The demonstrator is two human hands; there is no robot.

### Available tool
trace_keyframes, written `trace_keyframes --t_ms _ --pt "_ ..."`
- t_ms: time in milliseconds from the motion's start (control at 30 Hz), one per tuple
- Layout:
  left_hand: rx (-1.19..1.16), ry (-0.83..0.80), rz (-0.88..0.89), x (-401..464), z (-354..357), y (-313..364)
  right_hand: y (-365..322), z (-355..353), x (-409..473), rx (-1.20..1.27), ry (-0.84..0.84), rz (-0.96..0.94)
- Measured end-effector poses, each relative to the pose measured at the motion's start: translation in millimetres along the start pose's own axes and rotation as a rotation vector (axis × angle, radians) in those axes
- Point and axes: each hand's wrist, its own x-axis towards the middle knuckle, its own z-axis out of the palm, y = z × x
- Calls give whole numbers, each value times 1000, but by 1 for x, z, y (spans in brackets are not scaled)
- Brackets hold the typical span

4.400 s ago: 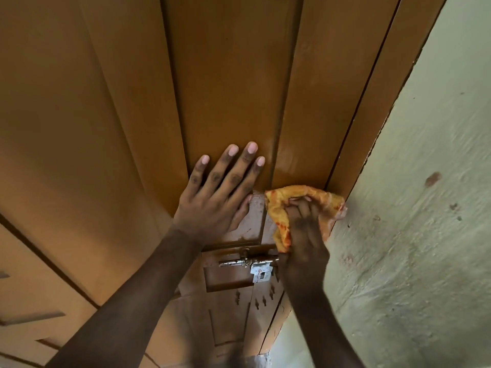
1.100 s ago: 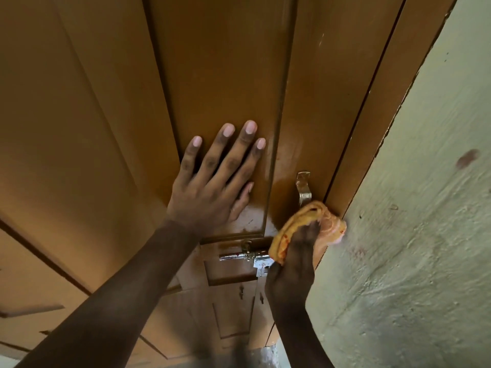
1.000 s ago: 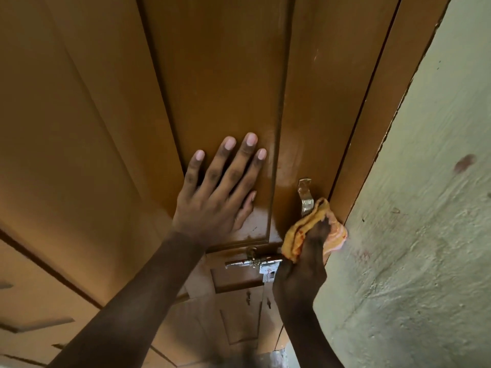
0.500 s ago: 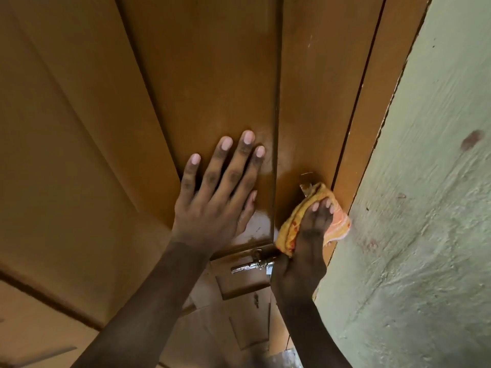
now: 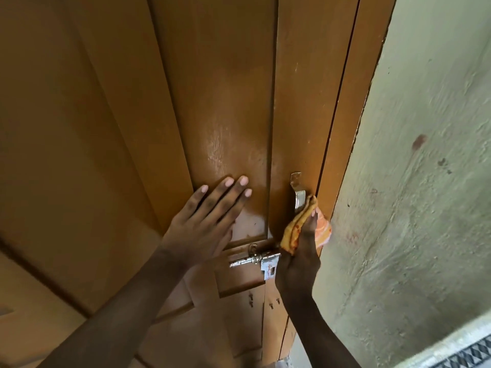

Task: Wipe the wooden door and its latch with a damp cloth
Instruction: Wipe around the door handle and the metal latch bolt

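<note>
A brown panelled wooden door (image 5: 225,102) fills the left and centre, with a wet sheen on the panel above my hands. My left hand (image 5: 204,224) lies flat on that panel, fingers spread. My right hand (image 5: 300,258) grips a bunched orange cloth (image 5: 295,229) and presses it against the lower end of a metal pull handle (image 5: 299,189) near the door's right edge. Below the cloth a silver sliding latch (image 5: 255,260) crosses the rail, its right end hidden by my right hand.
The brown door frame (image 5: 353,107) runs along the door's right edge. A rough pale green wall (image 5: 425,181) with dark spots stands to the right. A patterned strip (image 5: 462,354) shows at the bottom right corner.
The cloth slid down off the top of the metal handle, which now shows again above it. My left hand stayed flat on the panel. The view shifted slightly.
</note>
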Motion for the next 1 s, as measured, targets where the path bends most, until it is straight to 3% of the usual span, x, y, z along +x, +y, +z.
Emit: trace_keyframes --t_ms 167,267,333,467,700,833,1000 --pt "46 13 -114 -7 10 21 -4 20 13 45 114 -4" --pt "50 -4 -186 -16 19 38 17 19 -7 -38 43 -105" --pt "73 4 -181 -17 22 39 28 14 -14 -57 18 -96" --pt "94 33 -189 -19 23 39 5 22 -1 91 174 36" --pt "121 57 -180 -20 24 42 27 26 -25 69 150 -19" --pt "113 74 -169 -20 25 41 1 28 -6 167 270 238" --pt "106 81 -168 -20 25 42 -29 24 -27 251 232 381"
